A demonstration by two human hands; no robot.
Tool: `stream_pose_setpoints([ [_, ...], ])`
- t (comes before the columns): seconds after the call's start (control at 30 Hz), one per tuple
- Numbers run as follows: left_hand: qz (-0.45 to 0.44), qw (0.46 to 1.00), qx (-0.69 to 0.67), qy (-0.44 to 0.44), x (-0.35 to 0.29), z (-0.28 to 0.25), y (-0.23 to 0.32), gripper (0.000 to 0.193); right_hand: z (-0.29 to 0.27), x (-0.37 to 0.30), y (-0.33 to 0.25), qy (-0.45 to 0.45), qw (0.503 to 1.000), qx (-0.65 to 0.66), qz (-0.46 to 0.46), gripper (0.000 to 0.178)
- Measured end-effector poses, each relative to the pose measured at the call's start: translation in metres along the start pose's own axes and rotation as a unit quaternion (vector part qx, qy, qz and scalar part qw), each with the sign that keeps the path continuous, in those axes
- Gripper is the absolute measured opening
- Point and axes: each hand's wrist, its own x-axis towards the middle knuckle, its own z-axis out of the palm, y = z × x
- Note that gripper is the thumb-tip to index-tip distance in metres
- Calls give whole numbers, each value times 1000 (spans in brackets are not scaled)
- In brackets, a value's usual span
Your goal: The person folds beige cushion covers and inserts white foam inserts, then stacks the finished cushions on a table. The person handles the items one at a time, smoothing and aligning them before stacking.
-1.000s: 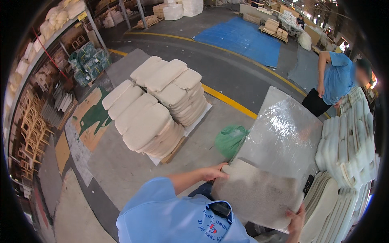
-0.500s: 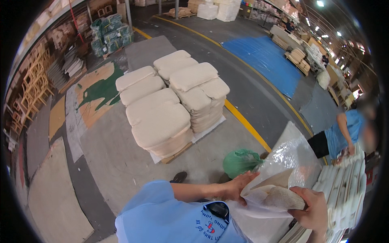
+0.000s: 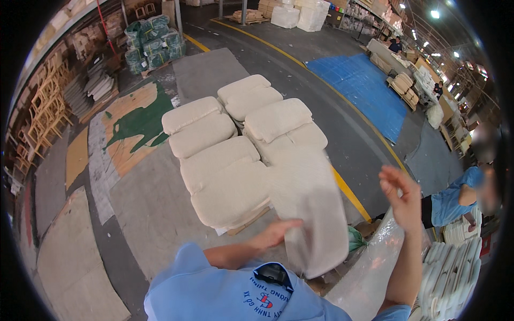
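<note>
A beige seat cushion [image 3: 316,206], blurred by motion, slants in front of me, its far end over the near right stack. My left hand [image 3: 271,235] grips its left edge, with a finger or thumb lying over the top face and the others hidden. To the right, my right hand [image 3: 400,197] is raised, holding nothing, its fingers apart and slightly bent. Below it a clear plastic bag [image 3: 375,262] lies against my front and right side. Ahead, stacked beige cushions [image 3: 225,174] stand close together on a wooden pallet [image 3: 249,222].
A green bag [image 3: 355,239] shows partly behind the moving cushion. At the right are piled white cushions [image 3: 452,273] and a co-worker in a blue shirt [image 3: 455,195]. Cardboard sheets [image 3: 77,257] lie on the floor at left. A yellow line [image 3: 350,195] runs beyond the pallet.
The cushion that was inside the clear bag between both hands is now out of it and over toward the stacks. My right hand has let go and lifted; my left has moved left.
</note>
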Motion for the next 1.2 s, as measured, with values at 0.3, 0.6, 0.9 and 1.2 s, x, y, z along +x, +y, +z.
stream_pose_setpoints([
  [0.3, 87, 983, -76, 142, 51, -146, 139, 44, 41, -226, 181, 112, 820, 201, 524, 32],
  [0.6, 34, 921, 76, 381, 43, -192, 107, 89, 137, -490, 177, 183, 573, 262, 755, 35],
  [0.9, -69, 957, 29, 281, 99, -137, 77, 86, 230, -559, 80, 284, 565, 343, 695, 88],
  [1.2, 75, 884, 388, 250, 98, -141, 32, 63, 187, -551, 34, 205, 585, 137, 773, 49],
])
